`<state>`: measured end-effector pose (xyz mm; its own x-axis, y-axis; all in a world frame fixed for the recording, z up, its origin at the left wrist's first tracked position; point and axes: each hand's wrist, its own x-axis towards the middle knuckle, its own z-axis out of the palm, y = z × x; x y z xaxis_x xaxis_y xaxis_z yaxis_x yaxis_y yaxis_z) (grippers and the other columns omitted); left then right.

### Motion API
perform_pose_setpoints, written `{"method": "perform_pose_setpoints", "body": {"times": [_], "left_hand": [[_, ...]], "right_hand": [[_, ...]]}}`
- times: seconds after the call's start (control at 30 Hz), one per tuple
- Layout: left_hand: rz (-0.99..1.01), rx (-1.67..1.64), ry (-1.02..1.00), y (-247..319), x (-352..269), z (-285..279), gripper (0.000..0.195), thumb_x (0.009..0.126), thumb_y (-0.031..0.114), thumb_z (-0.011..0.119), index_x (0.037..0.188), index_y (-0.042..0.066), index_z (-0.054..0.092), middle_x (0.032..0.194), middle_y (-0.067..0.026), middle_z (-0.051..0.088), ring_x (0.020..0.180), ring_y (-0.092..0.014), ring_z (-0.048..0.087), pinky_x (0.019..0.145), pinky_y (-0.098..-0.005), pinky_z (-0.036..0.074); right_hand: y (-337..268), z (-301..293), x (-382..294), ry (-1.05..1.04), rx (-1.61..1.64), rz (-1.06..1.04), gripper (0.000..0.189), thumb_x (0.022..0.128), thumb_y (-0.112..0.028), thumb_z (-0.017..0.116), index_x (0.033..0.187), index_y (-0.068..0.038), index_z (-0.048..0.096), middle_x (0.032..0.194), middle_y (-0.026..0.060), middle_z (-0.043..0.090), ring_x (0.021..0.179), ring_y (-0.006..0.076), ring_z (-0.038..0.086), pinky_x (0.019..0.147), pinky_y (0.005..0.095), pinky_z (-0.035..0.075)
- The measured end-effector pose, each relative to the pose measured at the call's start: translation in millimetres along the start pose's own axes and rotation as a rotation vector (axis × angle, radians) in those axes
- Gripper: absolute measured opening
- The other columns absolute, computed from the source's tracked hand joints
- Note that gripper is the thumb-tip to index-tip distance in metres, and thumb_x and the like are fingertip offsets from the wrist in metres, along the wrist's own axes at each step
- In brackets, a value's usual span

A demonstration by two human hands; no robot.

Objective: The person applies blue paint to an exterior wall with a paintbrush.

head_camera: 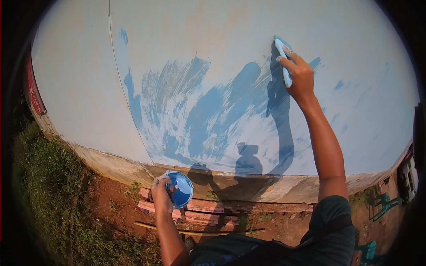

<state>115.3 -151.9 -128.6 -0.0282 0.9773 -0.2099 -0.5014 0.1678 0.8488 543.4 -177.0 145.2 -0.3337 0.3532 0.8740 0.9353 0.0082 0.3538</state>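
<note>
My right hand grips a paintbrush with a pale, paint-smeared handle; its bristle end, partly hidden, lies against the upper part of a whitish wall. Broad blue paint strokes spread over the wall to the left of the brush and below it. Low at the left, my left hand holds a small round tub of blue paint by its rim, with the thumb side inside the opening. The shadows of my head, arms and the tub fall on the wall.
Below the wall runs a bare concrete base. Reddish planks and a thin pole lie on brown soil. Green plants grow at the left. Green plastic chairs stand at the right. A thin vertical seam crosses the wall.
</note>
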Motion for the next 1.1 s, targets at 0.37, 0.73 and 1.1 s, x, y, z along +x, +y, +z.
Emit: {"method": "perform_pose_setpoints", "body": {"times": [0.37, 0.73, 1.1], "left_hand": [[0.284, 0.869, -0.558, 40.9, -14.9, 108.1, 0.010, 0.084, 0.002, 0.069, 0.088, 0.002, 0.060, 0.074, -0.0041, 0.059, 0.063, -0.016, 0.057, 0.062, -0.0317, 0.047], [0.973, 1.655, -0.695, 128.8, -59.2, 200.1, 0.019, 0.078, 0.001, 0.066, 0.096, -0.004, 0.065, 0.085, -0.0233, 0.069, 0.076, -0.037, 0.069, 0.068, -0.0442, 0.054], [1.020, 2.106, -0.712, 169.2, -80.5, 188.9, 0.026, 0.077, 0.004, 0.066, 0.102, -0.005, 0.062, 0.087, -0.0247, 0.069, 0.079, -0.043, 0.072, 0.067, -0.0482, 0.060]], "right_hand": [[-77.7, 57.5, -111.3, -0.688, 0.411, -0.173, 0.032, 0.073, -0.004, 0.081, 0.104, -0.008, 0.074, 0.122, 0.0214, 0.070, 0.100, 0.0373, 0.073, 0.077, 0.0433, 0.061], [79.4, -58.1, 12.7, -0.033, -0.143, 0.039, 0.026, 0.080, 0.001, 0.078, 0.104, -0.011, 0.077, 0.115, 0.0142, 0.074, 0.097, 0.0316, 0.073, 0.080, 0.0394, 0.061], [-57.3, 53.0, -100.8, -0.339, 0.266, -0.229, 0.018, 0.075, -0.005, 0.076, 0.093, -0.006, 0.070, 0.115, 0.0241, 0.068, 0.100, 0.0373, 0.072, 0.070, 0.0429, 0.061]]}}
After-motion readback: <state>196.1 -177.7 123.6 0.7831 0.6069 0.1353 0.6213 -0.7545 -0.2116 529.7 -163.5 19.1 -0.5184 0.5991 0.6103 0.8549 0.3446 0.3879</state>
